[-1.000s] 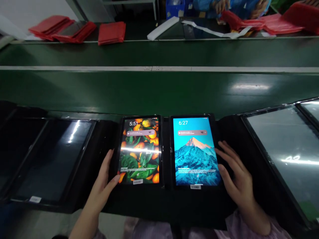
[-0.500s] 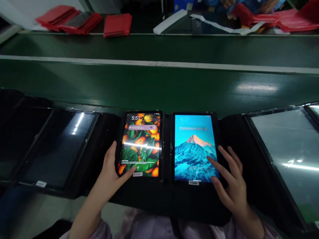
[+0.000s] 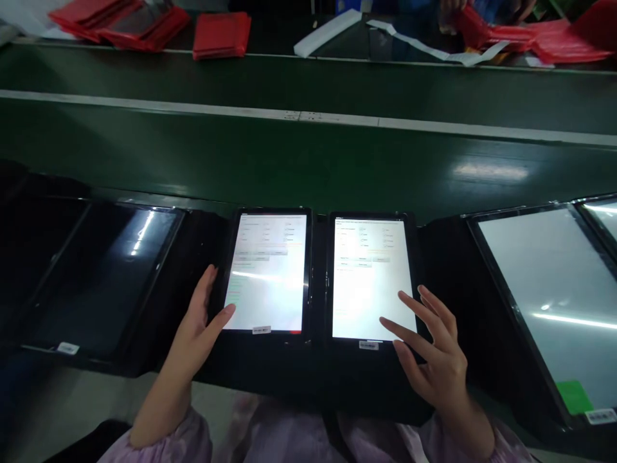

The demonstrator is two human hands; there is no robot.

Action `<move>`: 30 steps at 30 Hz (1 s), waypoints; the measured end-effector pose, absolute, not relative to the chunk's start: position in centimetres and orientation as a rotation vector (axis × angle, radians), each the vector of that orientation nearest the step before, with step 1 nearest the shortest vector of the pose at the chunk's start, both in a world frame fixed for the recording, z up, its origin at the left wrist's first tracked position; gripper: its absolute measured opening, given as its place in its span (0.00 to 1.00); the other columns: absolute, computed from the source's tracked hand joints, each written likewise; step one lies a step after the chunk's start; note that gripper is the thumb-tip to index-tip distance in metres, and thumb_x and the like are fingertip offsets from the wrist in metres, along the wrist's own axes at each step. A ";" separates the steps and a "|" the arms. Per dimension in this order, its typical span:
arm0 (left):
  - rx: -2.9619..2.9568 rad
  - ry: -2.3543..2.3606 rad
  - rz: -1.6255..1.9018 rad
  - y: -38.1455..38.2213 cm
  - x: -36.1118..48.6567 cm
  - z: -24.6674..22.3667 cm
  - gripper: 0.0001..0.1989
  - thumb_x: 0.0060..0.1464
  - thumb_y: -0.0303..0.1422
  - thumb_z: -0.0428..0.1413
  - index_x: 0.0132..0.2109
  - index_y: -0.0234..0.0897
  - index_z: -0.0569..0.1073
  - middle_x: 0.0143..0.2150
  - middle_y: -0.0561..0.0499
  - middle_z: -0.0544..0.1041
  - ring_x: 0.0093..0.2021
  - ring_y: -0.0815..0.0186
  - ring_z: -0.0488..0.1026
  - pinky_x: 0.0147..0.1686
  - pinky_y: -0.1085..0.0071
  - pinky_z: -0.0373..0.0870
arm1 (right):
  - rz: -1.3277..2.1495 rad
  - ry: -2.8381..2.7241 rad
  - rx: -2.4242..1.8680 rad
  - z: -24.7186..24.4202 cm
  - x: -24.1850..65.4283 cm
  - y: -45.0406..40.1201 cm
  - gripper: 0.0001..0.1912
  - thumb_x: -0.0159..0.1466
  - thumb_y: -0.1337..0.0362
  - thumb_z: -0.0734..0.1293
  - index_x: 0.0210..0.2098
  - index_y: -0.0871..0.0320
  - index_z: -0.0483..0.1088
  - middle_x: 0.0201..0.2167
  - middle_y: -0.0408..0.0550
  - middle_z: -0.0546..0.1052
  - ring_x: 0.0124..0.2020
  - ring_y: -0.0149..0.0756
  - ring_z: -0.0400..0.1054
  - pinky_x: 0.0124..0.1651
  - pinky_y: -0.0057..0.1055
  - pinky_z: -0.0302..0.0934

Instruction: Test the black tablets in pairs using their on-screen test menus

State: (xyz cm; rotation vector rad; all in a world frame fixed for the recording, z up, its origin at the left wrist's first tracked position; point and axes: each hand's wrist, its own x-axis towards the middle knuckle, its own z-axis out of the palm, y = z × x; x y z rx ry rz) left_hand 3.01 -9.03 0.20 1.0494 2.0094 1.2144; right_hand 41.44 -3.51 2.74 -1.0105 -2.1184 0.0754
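Two lit tablets lie side by side in front of me, each showing a white page with check boxes and grey buttons. My left hand (image 3: 200,328) is at the lower left of the left tablet (image 3: 267,276), thumb over the screen's edge and fingers apart along its side. Over the lower right of the right tablet (image 3: 371,283) hovers or rests my right hand (image 3: 436,354), its fingers spread; whether a fingertip touches the glass I cannot tell. Each tablet has a small white label on its bottom edge. Neither hand grips anything.
Dark-screened tablets (image 3: 106,276) lie to the left. A larger tablet with a pale screen (image 3: 544,283) and a green patch lies to the right. Beyond the green belt (image 3: 270,157) are red packets (image 3: 222,35), a white strip (image 3: 328,32) and another person's hands (image 3: 450,14).
Both screens have gone from lock-screen pictures, oranges and a mountain, to white pages. My left thumb has shifted left; my right index finger has moved down and left.
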 end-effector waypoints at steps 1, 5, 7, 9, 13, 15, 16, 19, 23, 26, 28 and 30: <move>1.042 2.001 1.218 -9.2 2.7 0.0 0.45 0.60 0.53 0.65 0.79 0.48 0.63 0.82 0.44 0.62 0.83 0.43 0.52 0.79 0.46 0.54 | 0.072 -2.127 -0.979 3.0 41.1 -3.5 0.14 0.73 0.69 0.67 0.49 0.50 0.83 0.60 0.52 0.82 0.72 0.55 0.68 0.60 0.52 0.78; 1.121 1.894 1.250 -9.7 1.8 -0.6 0.42 0.63 0.53 0.64 0.79 0.51 0.63 0.84 0.48 0.59 0.83 0.44 0.50 0.81 0.47 0.48 | 0.100 -2.181 -0.863 3.5 40.1 -3.8 0.12 0.73 0.72 0.67 0.44 0.53 0.82 0.58 0.55 0.82 0.77 0.51 0.61 0.62 0.46 0.76; 1.184 1.850 1.225 -9.7 1.3 -0.9 0.45 0.62 0.54 0.65 0.80 0.52 0.61 0.85 0.48 0.55 0.84 0.42 0.48 0.81 0.45 0.44 | 0.127 -2.212 -0.836 3.6 40.0 -4.0 0.12 0.74 0.72 0.66 0.44 0.53 0.82 0.58 0.54 0.83 0.80 0.49 0.57 0.65 0.47 0.74; 1.228 1.841 1.167 -9.8 1.0 -0.8 0.52 0.57 0.57 0.67 0.81 0.51 0.57 0.86 0.46 0.52 0.84 0.40 0.45 0.80 0.42 0.43 | 0.135 -2.234 -0.835 3.5 40.2 -4.2 0.13 0.74 0.72 0.65 0.43 0.52 0.81 0.58 0.52 0.83 0.81 0.49 0.53 0.68 0.49 0.70; 1.310 1.897 0.942 -10.3 0.6 0.2 0.64 0.52 0.61 0.69 0.84 0.50 0.45 0.87 0.42 0.44 0.84 0.36 0.39 0.77 0.36 0.51 | 0.038 -2.222 -0.976 3.2 41.0 -3.7 0.11 0.75 0.71 0.67 0.45 0.52 0.81 0.65 0.53 0.78 0.84 0.50 0.47 0.72 0.51 0.64; 1.327 1.924 0.794 -10.5 0.7 1.0 0.67 0.51 0.62 0.69 0.84 0.51 0.42 0.87 0.40 0.40 0.84 0.33 0.38 0.75 0.34 0.56 | -0.009 -2.192 -1.047 3.1 41.4 -3.3 0.11 0.76 0.70 0.66 0.51 0.55 0.80 0.70 0.54 0.74 0.84 0.49 0.45 0.73 0.49 0.62; 1.327 1.926 0.738 -10.6 0.9 1.4 0.68 0.50 0.62 0.69 0.84 0.51 0.40 0.87 0.39 0.39 0.84 0.33 0.38 0.74 0.33 0.58 | -0.018 -2.179 -1.063 3.1 41.6 -3.1 0.11 0.77 0.70 0.66 0.53 0.56 0.80 0.72 0.55 0.72 0.84 0.49 0.45 0.74 0.47 0.61; 1.313 1.923 0.691 -10.3 1.6 2.0 0.71 0.46 0.63 0.70 0.84 0.48 0.40 0.87 0.36 0.40 0.84 0.31 0.40 0.73 0.32 0.59 | -0.011 -2.147 -1.055 3.1 41.5 -2.9 0.13 0.76 0.71 0.66 0.55 0.56 0.79 0.74 0.52 0.71 0.83 0.48 0.50 0.75 0.44 0.61; 1.198 2.069 0.874 -9.2 2.9 1.6 0.64 0.50 0.59 0.69 0.83 0.44 0.48 0.85 0.33 0.48 0.84 0.34 0.44 0.74 0.34 0.57 | 0.013 -2.130 -1.020 3.3 40.6 -3.4 0.12 0.75 0.72 0.67 0.53 0.55 0.80 0.71 0.51 0.74 0.81 0.48 0.55 0.73 0.42 0.64; 1.087 2.091 1.118 -8.6 3.6 1.0 0.56 0.55 0.56 0.68 0.82 0.44 0.55 0.83 0.34 0.56 0.83 0.38 0.50 0.76 0.37 0.55 | 0.039 -2.137 -0.999 3.8 40.2 -3.9 0.14 0.74 0.74 0.67 0.51 0.54 0.81 0.68 0.51 0.76 0.79 0.49 0.57 0.71 0.43 0.66; 1.011 2.007 1.245 -8.7 3.7 0.8 0.51 0.57 0.55 0.66 0.81 0.47 0.58 0.82 0.37 0.60 0.82 0.41 0.55 0.77 0.39 0.54 | 0.046 -2.158 -0.980 4.2 40.2 -4.2 0.13 0.74 0.74 0.67 0.49 0.55 0.81 0.65 0.52 0.78 0.79 0.49 0.58 0.70 0.43 0.67; 0.939 1.939 1.289 -9.0 3.4 0.7 0.49 0.57 0.54 0.67 0.80 0.50 0.60 0.81 0.39 0.62 0.82 0.42 0.56 0.77 0.40 0.55 | 0.042 -2.188 -0.961 4.5 40.2 -4.4 0.11 0.74 0.74 0.67 0.47 0.55 0.81 0.63 0.54 0.79 0.78 0.49 0.59 0.68 0.44 0.69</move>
